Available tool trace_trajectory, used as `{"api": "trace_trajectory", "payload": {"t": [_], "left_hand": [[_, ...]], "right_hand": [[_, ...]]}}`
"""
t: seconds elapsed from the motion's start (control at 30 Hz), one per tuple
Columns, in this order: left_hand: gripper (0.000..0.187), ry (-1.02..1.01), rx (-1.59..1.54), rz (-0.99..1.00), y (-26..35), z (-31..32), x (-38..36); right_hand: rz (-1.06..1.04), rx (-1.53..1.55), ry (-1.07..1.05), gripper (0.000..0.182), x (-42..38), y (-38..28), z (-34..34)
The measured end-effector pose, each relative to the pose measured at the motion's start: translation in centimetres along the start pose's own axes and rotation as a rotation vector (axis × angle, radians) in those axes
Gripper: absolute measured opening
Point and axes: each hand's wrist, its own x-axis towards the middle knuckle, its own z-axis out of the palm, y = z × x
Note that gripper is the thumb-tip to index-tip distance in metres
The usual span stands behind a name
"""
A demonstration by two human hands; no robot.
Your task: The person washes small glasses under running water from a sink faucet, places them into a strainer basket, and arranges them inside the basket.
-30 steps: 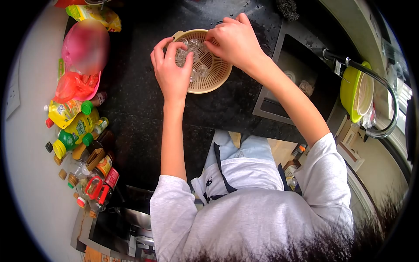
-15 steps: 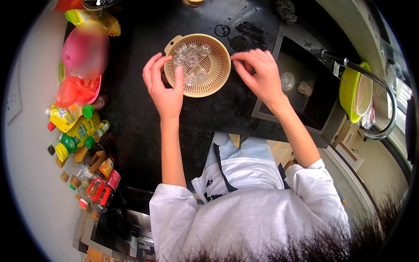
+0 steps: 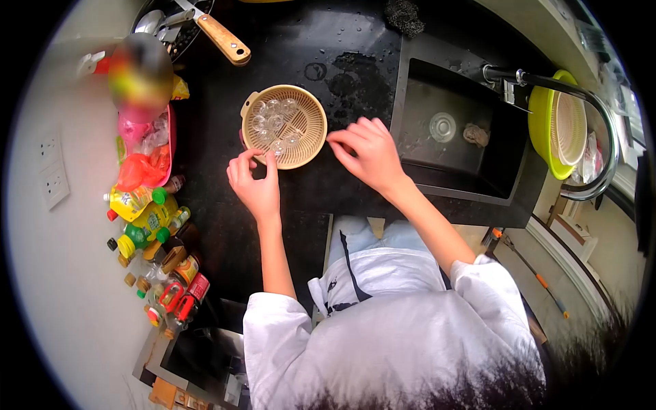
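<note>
A beige plastic colander (image 3: 313, 156) with slotted sides and a small handle tab stands on the black counter. Several clear, round, glass-like pieces (image 3: 275, 122) lie inside it, mostly towards its left side. At the colander's near-left rim, my left hand (image 3: 255, 183) has thumb and fingers bent together, closed on the edge. My right hand (image 3: 372, 156) is at the opposite rim with thumb and forefinger pinched at the edge; the exact contact of its fingertips is hard to see.
To the right is a dark sink (image 3: 454, 126) with a tap (image 3: 581, 89) and a green basin (image 3: 547, 130). A steel scourer (image 3: 404, 17) lies beyond. Bottles (image 3: 140, 232) and bags line the left wall. A wooden-handled utensil (image 3: 222, 37) rests at a pan, upper left.
The view has shifted, showing more of the sink and a pan. My left hand has gone from the colander's left side to its near-left rim, its fingers drawn closer together.
</note>
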Motion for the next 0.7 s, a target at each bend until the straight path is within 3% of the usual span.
{"api": "trace_trajectory", "payload": {"t": [0.13,0.2,0.4,0.7], "left_hand": [[0.019,-0.013,0.073,-0.094,-0.3,0.6,0.3],[0.020,-0.008,0.240,-0.019,0.0,0.9,0.4],[0.014,0.006,0.226,-0.022,0.1,1.0,1.1],[0.016,0.015,0.207,-0.005,-0.7,0.8,1.6]], "right_hand": [[-0.051,-0.173,-0.054,0.018,4.2,-1.3,3.9],[-0.067,-0.256,-0.122,0.022,4.8,-1.9,4.6],[0.009,-0.371,-0.202,0.020,5.1,-2.3,7.0],[0.019,-0.329,-0.067,0.020,5.8,-2.8,8.6]]}}
